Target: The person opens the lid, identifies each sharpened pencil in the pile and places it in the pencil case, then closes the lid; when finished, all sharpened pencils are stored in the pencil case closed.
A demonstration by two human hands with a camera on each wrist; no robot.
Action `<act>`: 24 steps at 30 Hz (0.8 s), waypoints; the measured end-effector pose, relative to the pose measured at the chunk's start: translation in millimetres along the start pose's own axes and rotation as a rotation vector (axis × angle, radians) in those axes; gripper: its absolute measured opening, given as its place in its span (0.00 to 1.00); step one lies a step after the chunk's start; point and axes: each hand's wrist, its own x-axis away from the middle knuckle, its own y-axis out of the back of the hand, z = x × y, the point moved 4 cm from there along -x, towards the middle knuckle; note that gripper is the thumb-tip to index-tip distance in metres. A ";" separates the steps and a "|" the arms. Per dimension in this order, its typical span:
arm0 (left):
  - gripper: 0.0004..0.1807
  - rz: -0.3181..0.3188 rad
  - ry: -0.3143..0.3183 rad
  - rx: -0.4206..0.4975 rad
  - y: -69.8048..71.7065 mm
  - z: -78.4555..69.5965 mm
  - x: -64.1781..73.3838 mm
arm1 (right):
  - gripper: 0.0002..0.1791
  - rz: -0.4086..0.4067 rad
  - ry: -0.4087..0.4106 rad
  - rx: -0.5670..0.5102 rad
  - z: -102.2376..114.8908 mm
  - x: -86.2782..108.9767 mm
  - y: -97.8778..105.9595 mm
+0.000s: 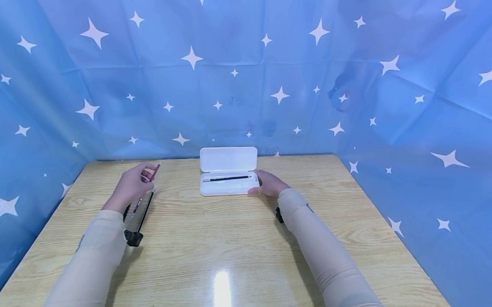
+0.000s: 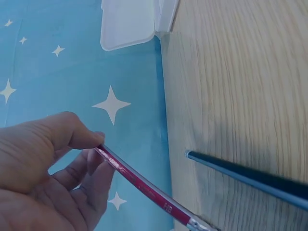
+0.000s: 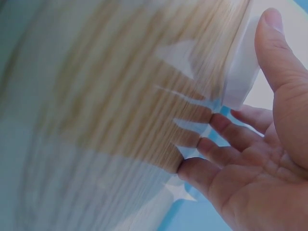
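Note:
Between thumb and fingers my left hand (image 1: pixel 133 186) pinches a red pencil (image 2: pixel 144 186) marked HB, held tilted above the left side of the table. A dark pencil (image 2: pixel 240 175) lies on the wood below that hand. The white pencil case (image 1: pixel 229 187) stands at the table's back with its lid (image 1: pixel 228 159) raised. Inside its tray lies one black pencil (image 1: pixel 230 178), tip toward the right. My right hand (image 1: pixel 270 183) grips the right end of the case; its thumb (image 3: pixel 276 48) is over the edge and its other fingers are spread beside it, touching the table.
The wooden table (image 1: pixel 216 237) meets a blue curtain (image 1: pixel 234 80) with white stars at the back and sides. A black wrist mount (image 1: pixel 134 237) hangs beneath the left forearm, close to the dark pencil.

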 end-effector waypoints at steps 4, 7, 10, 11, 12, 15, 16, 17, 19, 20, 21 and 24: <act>0.29 -0.024 -0.004 0.029 -2.0 -4.0 -2.7 | 0.48 0.003 -0.013 0.002 -1.5 0.2 -0.5; 0.29 -0.044 -0.011 0.057 -3.6 -5.9 -4.9 | 0.48 0.004 -0.009 -0.001 -2.4 0.6 -1.2; 0.29 -0.058 -0.015 0.086 -5.8 -5.9 -7.6 | 0.48 0.003 -0.002 -0.007 -2.4 1.0 -1.5; 0.29 -0.063 -0.019 0.094 -6.3 -5.9 -8.3 | 0.47 0.002 0.000 -0.008 -2.3 1.1 -1.5; 0.29 -0.068 -0.020 0.099 -6.9 -5.7 -9.3 | 0.47 0.001 0.001 -0.008 -2.2 1.3 -1.4; 0.27 -0.084 -0.027 0.110 -7.9 -5.7 -11.7 | 0.47 -0.004 0.014 -0.005 -0.5 1.7 -1.0; 0.27 -0.092 -0.031 0.113 -8.0 -6.1 -12.4 | 0.46 -0.006 0.016 -0.005 0.0 1.9 -0.8; 0.27 -0.097 -0.036 0.117 -8.3 -6.4 -13.2 | 0.46 -0.006 0.018 -0.008 0.5 2.0 -0.7; 0.27 -0.112 -0.042 0.127 -8.7 -7.6 -14.5 | 0.46 -0.009 0.019 -0.010 1.3 2.3 -0.3; 0.28 -0.122 -0.046 0.129 -8.9 -8.4 -15.2 | 0.46 -0.009 0.016 -0.013 1.5 2.3 -0.1; 0.28 -0.129 -0.051 0.134 -9.1 -9.1 -15.8 | 0.46 -0.010 0.013 -0.014 1.6 2.1 0.0; 0.29 -0.148 -0.067 0.142 -9.9 -12.0 -17.6 | 0.45 -0.013 0.014 -0.007 1.5 1.4 0.1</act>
